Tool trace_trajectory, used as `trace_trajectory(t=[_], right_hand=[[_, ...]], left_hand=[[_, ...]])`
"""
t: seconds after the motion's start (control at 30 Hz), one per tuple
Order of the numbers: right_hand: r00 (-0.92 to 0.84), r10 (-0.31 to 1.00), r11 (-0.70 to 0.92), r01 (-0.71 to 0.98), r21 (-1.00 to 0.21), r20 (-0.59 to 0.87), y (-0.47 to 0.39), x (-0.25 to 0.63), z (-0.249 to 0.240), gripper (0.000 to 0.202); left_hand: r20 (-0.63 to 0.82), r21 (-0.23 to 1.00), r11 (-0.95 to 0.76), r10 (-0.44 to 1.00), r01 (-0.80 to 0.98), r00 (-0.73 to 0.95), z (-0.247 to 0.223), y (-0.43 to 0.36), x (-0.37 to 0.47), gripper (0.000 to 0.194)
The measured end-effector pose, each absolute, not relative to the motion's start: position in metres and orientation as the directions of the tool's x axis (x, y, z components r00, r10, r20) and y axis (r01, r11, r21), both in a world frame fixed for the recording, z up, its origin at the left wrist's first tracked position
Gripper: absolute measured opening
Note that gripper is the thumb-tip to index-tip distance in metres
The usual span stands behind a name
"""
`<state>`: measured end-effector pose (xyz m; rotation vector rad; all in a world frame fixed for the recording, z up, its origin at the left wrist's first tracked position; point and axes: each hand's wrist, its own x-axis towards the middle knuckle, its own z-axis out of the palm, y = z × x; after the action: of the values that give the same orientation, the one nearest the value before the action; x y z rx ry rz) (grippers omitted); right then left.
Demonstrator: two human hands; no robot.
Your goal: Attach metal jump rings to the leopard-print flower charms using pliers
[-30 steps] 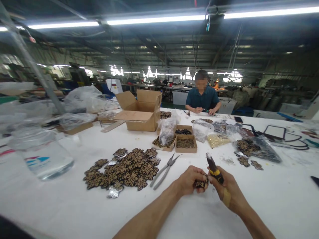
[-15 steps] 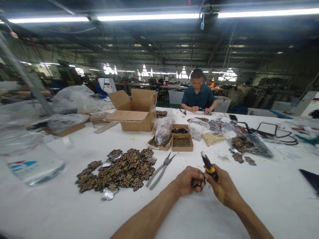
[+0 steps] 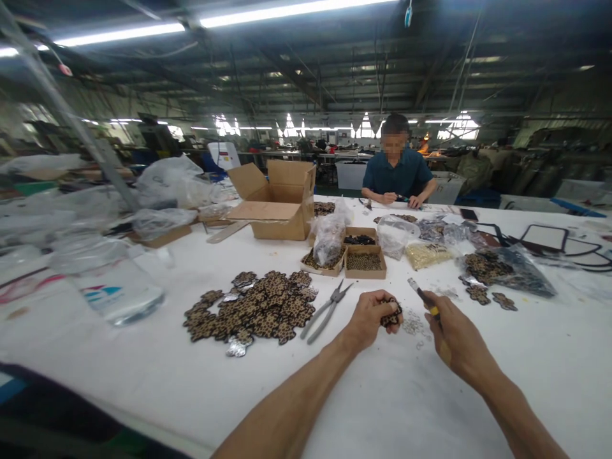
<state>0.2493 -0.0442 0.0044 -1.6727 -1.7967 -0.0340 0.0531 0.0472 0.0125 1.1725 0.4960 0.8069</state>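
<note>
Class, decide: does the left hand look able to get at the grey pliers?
Probably yes: the grey pliers lie near with nothing between, though the left hand holds a spotted patch.

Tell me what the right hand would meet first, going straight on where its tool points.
Probably the clear plastic bag, just beside the box of brass-coloured pieces. Height is unclear, so the right hand might clip the box or pass above both.
</note>
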Motion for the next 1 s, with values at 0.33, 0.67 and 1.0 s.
trace_trajectory(t=[0.33,0.67,1.0], right_hand=[[-0.022,0.889,0.150,0.958,-0.245,0.457,-0.041,0.245,-0.021,0.071],[-0.064,0.885,0.188,0.955,-0.228,0.462,-0.042,0.235,-0.014,0.077],[-0.033,0.878,0.141,0.971,-0.192,0.477,-0.044,0.228,-0.011,0.079]], left_hand=[[0.166,0.969,-0.049,0.857,-0.243,0.488,0.022,0.042,0.048,0.029],[0.321,0.944,-0.324,0.866,-0.058,0.383,0.030,0.027,0.043,0.022],[0.391,0.897,-0.438,0.845,0.054,0.364,0.032,0.020,0.042,0.021]])
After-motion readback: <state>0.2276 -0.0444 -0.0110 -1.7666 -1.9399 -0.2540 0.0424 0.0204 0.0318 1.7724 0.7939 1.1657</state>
